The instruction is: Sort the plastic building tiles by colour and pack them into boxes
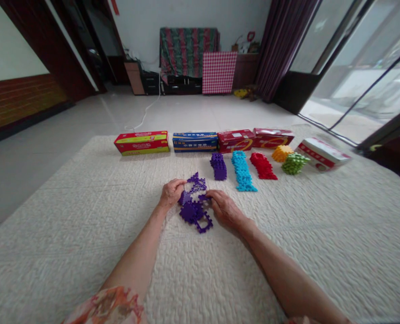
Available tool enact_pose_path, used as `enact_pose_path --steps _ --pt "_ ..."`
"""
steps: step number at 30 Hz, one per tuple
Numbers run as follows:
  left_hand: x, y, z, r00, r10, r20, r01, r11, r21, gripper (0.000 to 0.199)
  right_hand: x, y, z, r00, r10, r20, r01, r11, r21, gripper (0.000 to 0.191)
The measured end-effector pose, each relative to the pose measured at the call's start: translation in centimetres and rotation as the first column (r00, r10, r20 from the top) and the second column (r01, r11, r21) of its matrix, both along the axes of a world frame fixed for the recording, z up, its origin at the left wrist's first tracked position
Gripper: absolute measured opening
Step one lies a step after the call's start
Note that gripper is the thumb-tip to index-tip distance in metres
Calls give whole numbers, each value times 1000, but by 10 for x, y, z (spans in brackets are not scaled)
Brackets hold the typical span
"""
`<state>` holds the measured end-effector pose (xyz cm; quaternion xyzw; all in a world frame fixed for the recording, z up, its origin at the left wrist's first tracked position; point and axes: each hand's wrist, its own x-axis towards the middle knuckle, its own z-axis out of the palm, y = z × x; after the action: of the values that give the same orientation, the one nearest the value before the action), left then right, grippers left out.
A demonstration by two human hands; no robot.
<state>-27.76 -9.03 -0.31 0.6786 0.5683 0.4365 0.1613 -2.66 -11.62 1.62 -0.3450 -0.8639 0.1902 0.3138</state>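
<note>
Left hand (pixel 173 193) touches a purple triangle (pixel 194 178); whether gripped cannot be told. Right hand (pixel 226 208) pinches a purple tile (pixel 203 197). Further purple tiles (pixel 188 212) lie between.

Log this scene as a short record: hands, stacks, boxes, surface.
Left hand: at the left side of the loose purple pieces
Right hand: at their right side
Stacks: purple stack, cyan stack, red stack, orange stack, green stack
Boxes: red-yellow box, blue box, two dark red boxes, white-red box
Surface: cream quilted cover
</note>
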Motion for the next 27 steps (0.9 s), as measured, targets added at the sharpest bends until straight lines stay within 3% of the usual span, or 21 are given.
enact_pose_path --steps 4,12,16,21,27 --pt "-2 2 -3 1000 -9 -4 9 1000 2 27 4 9 -5 971 -229 -65 224 972 -76 28" --pt "-2 1 0 1000 -12 0 12 1000 -18 26 9 20 -2 935 -351 40 350 936 33 33" --pt "-2 0 0 1000 -2 7 2 1000 -24 25 9 18 1 955 -296 -14 296 954 54 35" --pt "-1 -1 0 1000 -12 20 13 1000 -18 26 12 11 8 980 -192 52 189 981 52 39" --pt "-1 0 0 1000 -11 14 12 1000 -22 26 10 14 4 968 -236 83 232 971 53 38"
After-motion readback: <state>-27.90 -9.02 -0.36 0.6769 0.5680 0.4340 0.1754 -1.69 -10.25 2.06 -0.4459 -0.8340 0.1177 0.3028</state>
